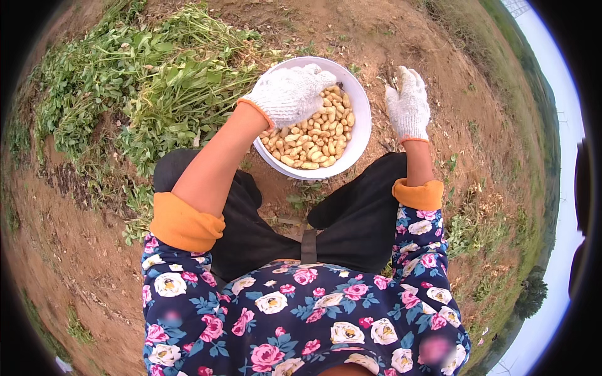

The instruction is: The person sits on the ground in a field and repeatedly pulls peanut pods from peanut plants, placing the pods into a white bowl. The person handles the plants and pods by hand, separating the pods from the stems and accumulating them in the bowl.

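A white plastic bucket (360, 117) stands on the soil between my knees, holding many unshelled peanuts (317, 141). My left hand (291, 94), in a white knitted glove with an orange cuff edge, is over the far left part of the bucket. Its back faces up and its fingers point to the right, so the palm and anything under it are hidden. A small dark bit shows beside the fingertips. To the right of the bucket, my right hand (410, 105), gloved alike, is over the bare ground with thumb and fingers apart. No object shows in it.
A large heap of uprooted green peanut plants (155, 75) lies left of the bucket, reaching close to its rim. Brown soil (376, 28) with dry scraps surrounds it. My bent knees in black trousers (362, 202) flank the bucket's near side. Grass (498, 70) grows at right.
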### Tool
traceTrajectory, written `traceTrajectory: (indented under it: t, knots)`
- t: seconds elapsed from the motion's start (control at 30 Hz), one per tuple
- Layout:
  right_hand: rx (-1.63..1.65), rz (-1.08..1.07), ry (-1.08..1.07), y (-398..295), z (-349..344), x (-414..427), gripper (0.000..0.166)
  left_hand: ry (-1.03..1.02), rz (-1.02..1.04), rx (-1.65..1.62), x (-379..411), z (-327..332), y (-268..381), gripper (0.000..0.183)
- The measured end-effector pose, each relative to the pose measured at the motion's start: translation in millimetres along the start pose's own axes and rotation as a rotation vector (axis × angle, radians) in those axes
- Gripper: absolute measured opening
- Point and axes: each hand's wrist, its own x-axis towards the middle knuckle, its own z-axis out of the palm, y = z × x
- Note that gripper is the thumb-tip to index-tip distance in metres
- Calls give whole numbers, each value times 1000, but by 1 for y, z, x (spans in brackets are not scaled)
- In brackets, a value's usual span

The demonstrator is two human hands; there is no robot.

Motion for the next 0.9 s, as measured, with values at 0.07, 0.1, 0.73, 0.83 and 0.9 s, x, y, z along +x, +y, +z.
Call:
traceTrajectory:
  t: [0.07,0.1,0.73,0.83,0.9]
  knots:
    - [385,-64,-190,-32,6,-10,33,-5,-186,1,-1,-14,1,33]
    - [563,-127,-322,-50,4,-18,27,17,-178,-7,-1,-12,1,32]
    - [20,-685,-515,-82,36,-48,14,-116,-145,74,-3,-9,-6,35]
    - [4,-533,-561,-84,28,-38,15,-98,-119,108,-2,-12,-7,35]
    - [252,-505,-502,-104,33,-38,17,-98,-123,120,-2,-14,-7,35]
